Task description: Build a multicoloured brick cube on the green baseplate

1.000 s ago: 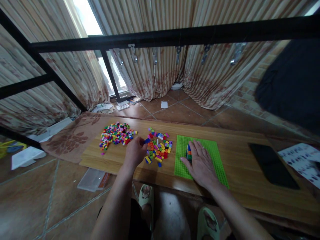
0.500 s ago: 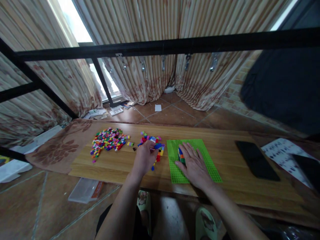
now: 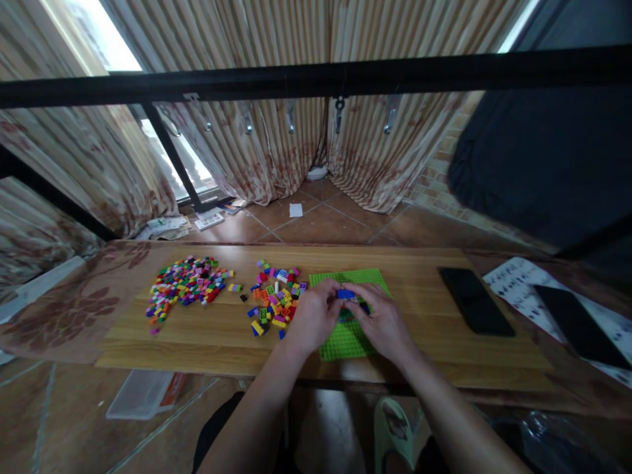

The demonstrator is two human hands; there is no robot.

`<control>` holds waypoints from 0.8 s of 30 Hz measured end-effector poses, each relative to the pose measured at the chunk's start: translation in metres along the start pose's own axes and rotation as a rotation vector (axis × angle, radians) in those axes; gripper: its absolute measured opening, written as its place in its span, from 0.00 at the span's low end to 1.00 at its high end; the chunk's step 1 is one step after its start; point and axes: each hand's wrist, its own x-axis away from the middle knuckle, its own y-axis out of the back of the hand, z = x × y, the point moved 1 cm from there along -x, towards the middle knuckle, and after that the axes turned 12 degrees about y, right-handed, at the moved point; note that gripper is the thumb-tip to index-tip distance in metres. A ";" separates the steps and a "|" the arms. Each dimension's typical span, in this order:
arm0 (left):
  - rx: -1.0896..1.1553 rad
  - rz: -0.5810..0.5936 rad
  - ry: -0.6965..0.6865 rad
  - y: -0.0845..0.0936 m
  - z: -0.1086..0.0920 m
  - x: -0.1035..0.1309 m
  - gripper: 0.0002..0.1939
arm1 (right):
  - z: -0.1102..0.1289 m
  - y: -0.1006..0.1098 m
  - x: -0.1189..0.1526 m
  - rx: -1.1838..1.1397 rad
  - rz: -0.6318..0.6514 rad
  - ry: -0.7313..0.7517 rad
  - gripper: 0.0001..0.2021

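Over the green studded baseplate (image 3: 344, 343), both hands meet around a blue toy brick (image 3: 345, 294). My left hand (image 3: 318, 313) pinches it from the left, and the fingers of my right hand (image 3: 379, 317) close on its other side. Beneath and between the fingers, part of a built-up brick piece on the plate shows dark blue; the rest is covered by the hands. Left of my left hand lies a small spread of mixed bricks (image 3: 274, 303) in yellow, red, orange, blue and green.
A larger heap of colourful bricks (image 3: 185, 286) lies farther left on the wooden board (image 3: 197, 343). To the right are a black phone-like slab (image 3: 475, 301) and a printed sheet (image 3: 513, 280) partly under another dark slab (image 3: 582, 322). A black metal bar (image 3: 296, 80) crosses beyond the board.
My left hand has carried the blue brick right, from the small brick spread to the baseplate. My right hand has gone from lying flat on the plate to gripping the brick. The view has shifted right.
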 end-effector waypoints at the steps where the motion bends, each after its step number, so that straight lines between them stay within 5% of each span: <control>1: -0.007 0.015 -0.024 -0.004 -0.002 -0.002 0.10 | -0.003 0.003 0.000 0.005 -0.001 -0.001 0.14; 10: -0.169 -0.158 0.128 -0.014 -0.002 -0.023 0.18 | -0.042 0.022 0.008 0.086 -0.231 -0.268 0.15; 24: -0.026 -0.006 0.199 -0.024 0.002 -0.026 0.27 | -0.042 0.003 0.000 0.060 -0.002 -0.160 0.16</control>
